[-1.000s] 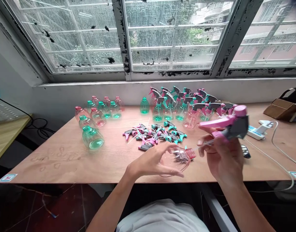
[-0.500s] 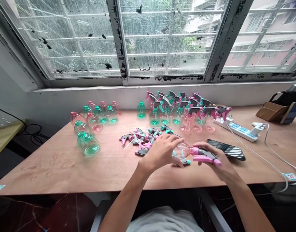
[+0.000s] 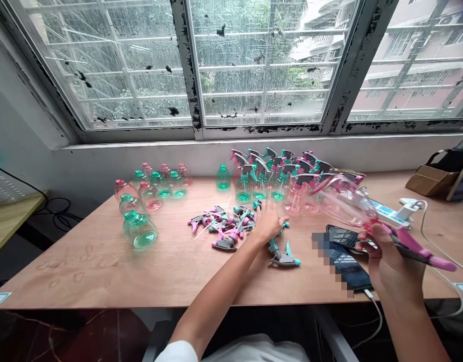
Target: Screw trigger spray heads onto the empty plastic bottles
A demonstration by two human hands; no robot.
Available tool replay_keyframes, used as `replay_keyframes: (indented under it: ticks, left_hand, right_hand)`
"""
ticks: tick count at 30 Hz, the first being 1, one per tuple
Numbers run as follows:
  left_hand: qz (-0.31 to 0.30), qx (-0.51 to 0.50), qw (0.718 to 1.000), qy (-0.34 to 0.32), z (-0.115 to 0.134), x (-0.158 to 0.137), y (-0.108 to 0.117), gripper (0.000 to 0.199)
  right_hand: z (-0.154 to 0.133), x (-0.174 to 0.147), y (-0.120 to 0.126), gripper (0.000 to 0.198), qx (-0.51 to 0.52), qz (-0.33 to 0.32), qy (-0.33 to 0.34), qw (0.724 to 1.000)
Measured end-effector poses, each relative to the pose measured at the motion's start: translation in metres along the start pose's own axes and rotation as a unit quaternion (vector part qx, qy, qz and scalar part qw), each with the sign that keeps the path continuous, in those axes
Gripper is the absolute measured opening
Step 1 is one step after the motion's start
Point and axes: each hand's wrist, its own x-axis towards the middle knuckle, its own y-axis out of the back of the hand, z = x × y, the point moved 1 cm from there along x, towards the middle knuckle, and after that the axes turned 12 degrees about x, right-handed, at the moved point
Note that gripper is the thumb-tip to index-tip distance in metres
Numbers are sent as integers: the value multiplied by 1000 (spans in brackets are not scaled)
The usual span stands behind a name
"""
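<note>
My right hand (image 3: 399, 266) grips a clear pink spray bottle (image 3: 344, 201) by its neck, raised above the table's right side. The bottle is tilted, with its base toward the window and its pink and grey trigger head (image 3: 416, 246) pointing right. My left hand (image 3: 268, 221) reaches over the right edge of a pile of loose trigger heads (image 3: 226, 223) in pink, green and grey. Its fingers look spread, and their tips are partly hidden. One green and grey trigger head (image 3: 284, 256) lies just in front of that hand.
Bottles fitted with trigger heads (image 3: 242, 188) stand in rows by the wall. Open green and pink bottles (image 3: 140, 231) are grouped at left; one green bottle (image 3: 223, 178) stands apart. Phones (image 3: 348, 266), a white power strip (image 3: 392, 215), cables and a brown holder (image 3: 423, 178) are at right.
My right hand has lifted the pink spray bottle up and to the right. My left hand has let go of the bottle and moved to the trigger heads. A second phone now shows.
</note>
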Motion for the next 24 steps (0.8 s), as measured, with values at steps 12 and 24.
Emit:
replay_keyframes:
  ticks: [12,24]
  left_hand:
    - [-49,-15,999,-11,-36,-44,4,36]
    - [42,-457,881,113,-59,-183,41,57]
  right_hand:
    - [59,-42,-39,23,10,-49,-160,986]
    - [93,-85,-39,24,-15,-110,-242,964]
